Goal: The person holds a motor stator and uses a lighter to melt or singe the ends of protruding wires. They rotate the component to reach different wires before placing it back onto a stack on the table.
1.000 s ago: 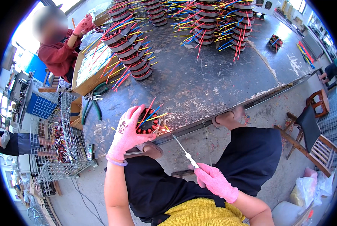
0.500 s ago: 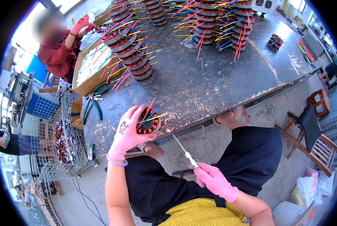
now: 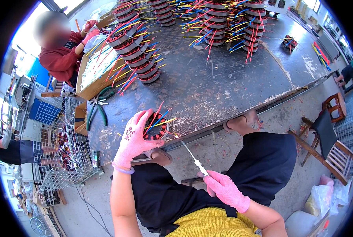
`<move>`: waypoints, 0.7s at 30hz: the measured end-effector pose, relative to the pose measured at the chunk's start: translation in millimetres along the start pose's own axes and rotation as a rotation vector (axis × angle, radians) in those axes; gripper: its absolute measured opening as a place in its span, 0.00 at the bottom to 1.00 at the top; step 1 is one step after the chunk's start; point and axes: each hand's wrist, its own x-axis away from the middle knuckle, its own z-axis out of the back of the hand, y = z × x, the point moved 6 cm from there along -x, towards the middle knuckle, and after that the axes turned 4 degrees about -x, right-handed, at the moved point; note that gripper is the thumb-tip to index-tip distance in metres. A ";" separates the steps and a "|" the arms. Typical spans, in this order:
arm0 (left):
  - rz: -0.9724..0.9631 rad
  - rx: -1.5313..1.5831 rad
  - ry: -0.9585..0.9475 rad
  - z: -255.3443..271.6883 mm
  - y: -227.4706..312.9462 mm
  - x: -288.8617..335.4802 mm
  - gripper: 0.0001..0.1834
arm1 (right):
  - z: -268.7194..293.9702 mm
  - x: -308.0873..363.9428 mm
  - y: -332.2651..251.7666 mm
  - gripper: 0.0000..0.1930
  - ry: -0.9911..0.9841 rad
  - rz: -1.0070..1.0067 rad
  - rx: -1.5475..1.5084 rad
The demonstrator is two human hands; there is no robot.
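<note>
My left hand (image 3: 134, 139), in a pink glove, is wrapped round a motor stator (image 3: 156, 132) near the table's front edge. Red and black windings line the ring, and red, blue and yellow leads stick up from it. Another pink glove covers my right hand (image 3: 226, 190), which grips a slim white-handled tool (image 3: 199, 166) with a thin metal shaft; its exact kind is unclear. The shaft points up and left toward the stator. A small orange-yellow spot shows close to its tip, a short way from the ring.
Stacked stators (image 3: 139, 59) with loose leads stand along the dark table (image 3: 192, 91). Green-handled pliers (image 3: 97, 106) lie left, near a cardboard box (image 3: 85, 85) and wire basket (image 3: 66, 166). A co-worker in red (image 3: 60, 59) works behind the box. A wooden chair (image 3: 324, 146) stands right.
My hands, the stator and the tool have barely moved. The bright spot by the tool's tip looks dimmer. The co-worker's gloved hands have shifted, one lower over the box.
</note>
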 end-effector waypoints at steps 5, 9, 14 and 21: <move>0.001 -0.005 -0.008 0.3 0.5 0.0 0.55 | 0.1 2.0 -0.7 0.18 0.004 0.021 -0.049; 0.005 -0.017 0.008 -1.6 -1.6 1.5 0.57 | 4.3 0.4 8.7 0.19 0.019 0.018 -0.050; 0.060 -0.100 0.088 0.9 0.7 3.4 0.58 | -0.2 7.6 1.5 0.20 0.014 -0.017 -0.218; -0.079 -0.179 0.452 16.4 14.5 7.5 0.60 | -6.3 19.1 -16.0 0.21 -0.033 -0.070 -0.300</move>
